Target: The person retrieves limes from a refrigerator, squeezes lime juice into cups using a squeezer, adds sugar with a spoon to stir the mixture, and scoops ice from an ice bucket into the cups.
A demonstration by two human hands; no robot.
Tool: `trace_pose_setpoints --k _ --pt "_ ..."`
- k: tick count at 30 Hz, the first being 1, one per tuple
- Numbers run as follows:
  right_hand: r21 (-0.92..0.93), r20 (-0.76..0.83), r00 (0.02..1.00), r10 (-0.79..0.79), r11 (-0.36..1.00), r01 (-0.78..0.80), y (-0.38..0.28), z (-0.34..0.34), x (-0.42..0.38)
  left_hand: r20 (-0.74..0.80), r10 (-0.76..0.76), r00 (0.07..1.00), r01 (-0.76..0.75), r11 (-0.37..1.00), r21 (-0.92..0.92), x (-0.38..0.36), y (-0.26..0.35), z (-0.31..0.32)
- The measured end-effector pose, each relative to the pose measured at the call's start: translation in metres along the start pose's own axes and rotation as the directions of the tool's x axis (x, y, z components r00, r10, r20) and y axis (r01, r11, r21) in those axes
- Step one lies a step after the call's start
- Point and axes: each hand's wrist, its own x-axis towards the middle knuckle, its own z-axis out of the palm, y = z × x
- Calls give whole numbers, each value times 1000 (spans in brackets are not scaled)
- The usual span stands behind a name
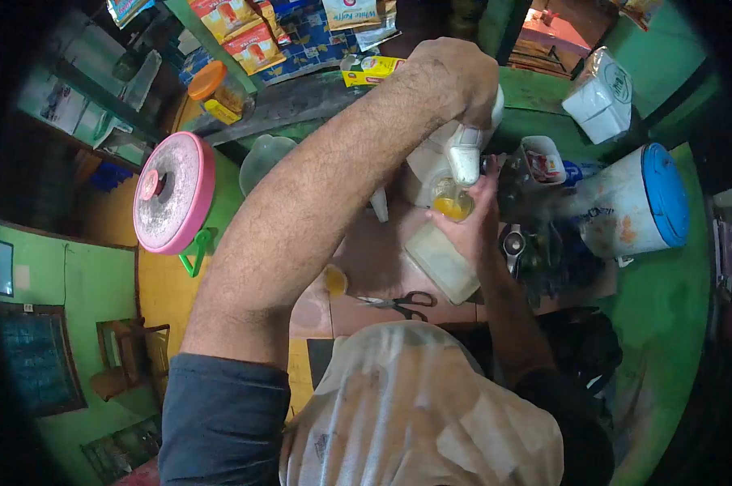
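Observation:
My left arm reaches across the view, and my left hand [459,69] is closed high over the table on a white jug with a spout [463,158]. Part of the jug's body is hidden behind that hand and forearm. The spout points down over a clear glass [452,202] with orange-yellow liquid at its bottom. My right hand [475,215] is wrapped round this glass and holds it just under the spout. Below the glass, a pale rectangular plastic container [443,263] lies near my right wrist. Black-handled scissors [402,304] lie nearer to me.
Left of the scissors stands a small cup with yellow contents [334,281]. A white bucket with a blue lid [625,202] is at right, near a tub of red packets [542,159]. At left are a pink-rimmed round container [172,193] and an orange-lidded jar [218,91].

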Motion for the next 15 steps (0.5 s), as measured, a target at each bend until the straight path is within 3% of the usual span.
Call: trace_pose_setpoints --k 3,5,9,13,15 --pt "63 -15 1000 27 998 -26 18 0 -5 -4 -7 1000 7 1000 -12 -5 1 -1" --pt "-58 29 997 73 996 -71 16 -3 -10 1 -14 1000 14 1000 -22 -6 -1 1" --pt "-54 9 977 211 976 -210 6 0 -6 -29 33 999 -33 999 -15 -9 2 1" --pt "-57 -24 988 151 987 -152 6 5 -7 -64 76 995 -77 997 -2 -9 0 4" --pt "-156 -17 996 89 984 -91 4 1 -6 -60 89 994 -89 996 -14 -9 -2 4"
